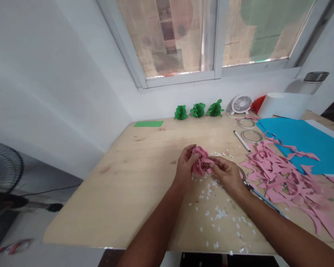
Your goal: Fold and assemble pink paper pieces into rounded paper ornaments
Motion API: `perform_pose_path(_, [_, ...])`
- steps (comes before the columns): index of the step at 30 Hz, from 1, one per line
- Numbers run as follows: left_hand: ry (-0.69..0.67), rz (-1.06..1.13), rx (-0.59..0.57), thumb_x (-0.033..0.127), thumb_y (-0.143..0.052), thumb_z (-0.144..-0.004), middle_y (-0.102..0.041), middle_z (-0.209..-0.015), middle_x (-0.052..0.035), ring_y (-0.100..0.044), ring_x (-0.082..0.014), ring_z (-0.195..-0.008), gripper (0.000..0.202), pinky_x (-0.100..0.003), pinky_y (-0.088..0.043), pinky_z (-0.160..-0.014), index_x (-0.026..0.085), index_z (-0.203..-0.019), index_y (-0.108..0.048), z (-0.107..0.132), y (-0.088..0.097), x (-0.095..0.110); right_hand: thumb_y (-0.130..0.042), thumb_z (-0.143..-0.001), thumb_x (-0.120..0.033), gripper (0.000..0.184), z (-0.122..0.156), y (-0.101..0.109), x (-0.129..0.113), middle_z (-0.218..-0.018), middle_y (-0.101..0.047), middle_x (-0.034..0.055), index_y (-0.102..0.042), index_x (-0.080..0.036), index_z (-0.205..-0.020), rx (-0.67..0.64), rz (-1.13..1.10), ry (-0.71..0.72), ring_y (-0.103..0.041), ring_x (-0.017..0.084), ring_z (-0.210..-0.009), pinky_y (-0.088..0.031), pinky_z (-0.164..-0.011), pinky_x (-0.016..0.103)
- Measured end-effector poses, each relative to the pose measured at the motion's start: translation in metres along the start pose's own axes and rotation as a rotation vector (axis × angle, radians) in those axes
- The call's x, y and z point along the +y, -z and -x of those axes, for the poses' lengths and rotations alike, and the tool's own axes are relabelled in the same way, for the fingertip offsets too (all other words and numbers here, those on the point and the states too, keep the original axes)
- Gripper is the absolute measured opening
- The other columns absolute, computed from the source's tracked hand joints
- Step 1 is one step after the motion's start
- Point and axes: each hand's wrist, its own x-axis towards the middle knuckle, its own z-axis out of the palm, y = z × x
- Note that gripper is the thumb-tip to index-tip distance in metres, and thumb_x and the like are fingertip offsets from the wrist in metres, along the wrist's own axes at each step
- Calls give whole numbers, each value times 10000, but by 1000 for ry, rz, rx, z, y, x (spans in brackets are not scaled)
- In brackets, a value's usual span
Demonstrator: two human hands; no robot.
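Over the middle of a pale wooden table [128, 185], both hands meet around a pink paper flower [200, 161]. My left hand [185, 167] cups it from the left with fingers curled round the petals. My right hand [225, 172] pinches its right side between thumb and fingers. Small white paper bits [217, 213] lie scattered on the table under and in front of my hands.
Pink paper scraps [278, 174] pile up to the right on a blue sheet [303, 139]. Three green paper flowers [198, 110], a small white fan [241, 104], tape rings [252, 136], a pen [241, 141] and a green card [148, 124] lie at the back. A floor fan [2, 174] stands left.
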Motion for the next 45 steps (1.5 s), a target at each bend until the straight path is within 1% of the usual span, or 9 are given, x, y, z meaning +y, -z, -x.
perform_pose_path(7, [37,-5,13,252,-719,-640,-627,-857,-17,-576,-116,-724,406,-255,-460,-718,185,-1016,-583,0,-1,-1,-709,-692,-346,281,2,-2,1,-859,-729,39,-709,-215,-941,-33,67,14,-660,192,-745,-512,-686,306])
perform_pose_path(11, [49,9,24,232,-704,-629,-626,-829,-13,-568,-113,-703,398,-249,-453,-700,185,-1007,-592,0,-2,0,-705,-695,-346,308,1,-2,0,-899,-720,35,-700,-217,-975,-103,20,-10,-650,185,-771,-503,-701,295])
perform_pose_path(18, [76,14,30,188,-684,-602,-629,-826,-9,-561,-110,-690,378,-250,-435,-697,179,-973,-612,0,-2,1,-680,-715,-385,300,4,-4,-11,-861,-719,29,-698,-204,-953,-131,-4,-52,-651,183,-766,-494,-718,298])
perform_pose_path(21, [88,17,31,185,-677,-597,-629,-826,-6,-561,-103,-676,380,-248,-435,-691,179,-972,-612,0,-2,1,-642,-748,-401,270,3,-2,-11,-870,-721,21,-714,-215,-930,-84,38,-11,-646,184,-819,-481,-782,299])
perform_pose_path(24, [98,37,27,197,-669,-612,-632,-840,-6,-575,-106,-683,384,-257,-444,-705,188,-991,-607,1,-3,0,-628,-756,-413,280,1,-2,-9,-870,-723,20,-716,-225,-943,-81,29,-23,-648,190,-811,-488,-773,305])
perform_pose_path(29, [104,116,13,217,-654,-649,-637,-1038,-40,-609,-158,-910,404,-289,-450,-833,212,-1048,-595,3,-7,-2,-642,-742,-397,306,2,-2,-6,-932,-726,37,-707,-220,-982,-89,55,-2,-657,220,-860,-493,-813,349])
perform_pose_path(34, [135,188,17,257,-647,-698,-547,-1271,-39,-501,-197,-1179,402,-292,-405,-958,238,-1094,-579,8,-14,2,-621,-760,-334,301,5,0,-5,-1024,-714,42,-695,-255,-1041,-27,301,152,-621,268,-1006,-455,-901,412])
perform_pose_path(38, [134,194,-8,265,-649,-696,-512,-1315,-33,-458,-209,-1233,457,-307,-387,-990,252,-1143,-558,11,-16,5,-594,-771,-294,320,7,1,-5,-1076,-698,43,-681,-274,-1079,-23,485,224,-625,270,-1001,-444,-906,418])
perform_pose_path(45, [81,152,-57,230,-629,-695,-539,-1266,-69,-452,-228,-1237,475,-348,-383,-990,243,-1163,-548,12,-16,7,-561,-794,-301,365,5,4,-4,-1116,-677,77,-643,-239,-1144,56,586,220,-621,274,-1000,-439,-893,422])
